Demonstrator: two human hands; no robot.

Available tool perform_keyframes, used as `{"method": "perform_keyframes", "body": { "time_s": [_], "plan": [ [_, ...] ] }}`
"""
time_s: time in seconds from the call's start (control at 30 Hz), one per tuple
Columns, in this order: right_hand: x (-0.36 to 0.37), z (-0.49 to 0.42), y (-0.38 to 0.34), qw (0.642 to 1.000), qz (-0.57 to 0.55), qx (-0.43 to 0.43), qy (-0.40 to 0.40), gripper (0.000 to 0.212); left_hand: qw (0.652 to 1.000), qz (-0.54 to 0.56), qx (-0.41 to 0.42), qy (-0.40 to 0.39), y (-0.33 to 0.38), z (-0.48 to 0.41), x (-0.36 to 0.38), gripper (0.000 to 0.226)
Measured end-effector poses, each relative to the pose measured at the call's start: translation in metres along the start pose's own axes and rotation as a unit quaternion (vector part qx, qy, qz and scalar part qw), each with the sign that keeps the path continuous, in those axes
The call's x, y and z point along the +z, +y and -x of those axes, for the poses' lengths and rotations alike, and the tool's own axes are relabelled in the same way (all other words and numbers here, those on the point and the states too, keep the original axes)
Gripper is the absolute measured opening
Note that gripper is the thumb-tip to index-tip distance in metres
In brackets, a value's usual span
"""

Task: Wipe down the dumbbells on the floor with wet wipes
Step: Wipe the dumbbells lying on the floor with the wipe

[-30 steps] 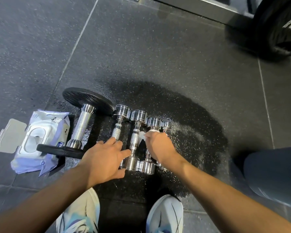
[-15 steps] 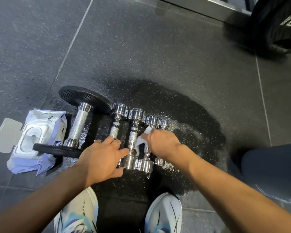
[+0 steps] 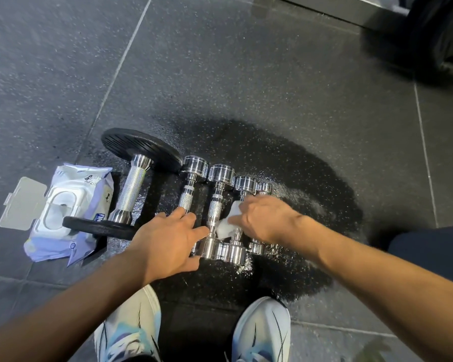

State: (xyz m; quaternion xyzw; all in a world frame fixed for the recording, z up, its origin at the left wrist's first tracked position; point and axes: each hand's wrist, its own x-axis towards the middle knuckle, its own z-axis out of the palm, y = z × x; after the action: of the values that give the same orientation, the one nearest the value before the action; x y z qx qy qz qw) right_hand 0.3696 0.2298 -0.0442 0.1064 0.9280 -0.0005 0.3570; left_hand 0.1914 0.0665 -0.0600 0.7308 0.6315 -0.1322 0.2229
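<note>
White-and-blue shoes [image 3: 262,333] sit nearest me at the bottom of the view, planted on the dark rubber floor [image 3: 220,61] as I crouch over the work. Just beyond them my left hand [image 3: 168,241] lies flat with its fingers spread, pressing on the near ends of the chrome dumbbells [image 3: 215,205], I judge to keep them from rolling while I rub. It is a bracing palm, not a closed grip. My right hand [image 3: 264,220] has its grip pinched together on a wet wipe [image 3: 226,226], which is bunched against the handle of the third small dumbbell, close to its near head. I hold the wipe wadded so it wraps the narrow bar.

Four small chrome dumbbells lie side by side, touching or nearly so, handles running away from me, lined up so one pass moves straight to the next. Left of them lies a larger dumbbell [image 3: 131,194] with black plates, its near plate resting over the corner of the wipes pack [image 3: 63,215]. That pack sits at the left with its lid flipped open, handy for a fresh sheet. Its printing is too small and blurred to read. The floor around the small dumbbells glistens wet. Far off, at the top right corner, a dark round shape [image 3: 439,43] shows, blurred.
</note>
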Motion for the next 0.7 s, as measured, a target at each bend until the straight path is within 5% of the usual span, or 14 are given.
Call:
{"method": "perform_keyframes", "body": {
  "time_s": [0.17,0.43,0.7],
  "plan": [
    [-0.011,-0.005,0.022,0.999,0.006,0.034,0.007,0.054,1.000,0.001,0.001,0.000,0.000,0.000,0.001,0.063],
    [0.002,0.006,-0.013,0.994,-0.034,-0.097,-0.030,0.048,1.000,0.005,0.002,0.007,0.000,0.002,-0.001,0.059],
    [-0.002,-0.006,0.017,0.998,-0.055,0.002,0.010,0.049,1.000,0.005,0.002,0.000,0.000,0.003,-0.004,0.059]
  ]
}}
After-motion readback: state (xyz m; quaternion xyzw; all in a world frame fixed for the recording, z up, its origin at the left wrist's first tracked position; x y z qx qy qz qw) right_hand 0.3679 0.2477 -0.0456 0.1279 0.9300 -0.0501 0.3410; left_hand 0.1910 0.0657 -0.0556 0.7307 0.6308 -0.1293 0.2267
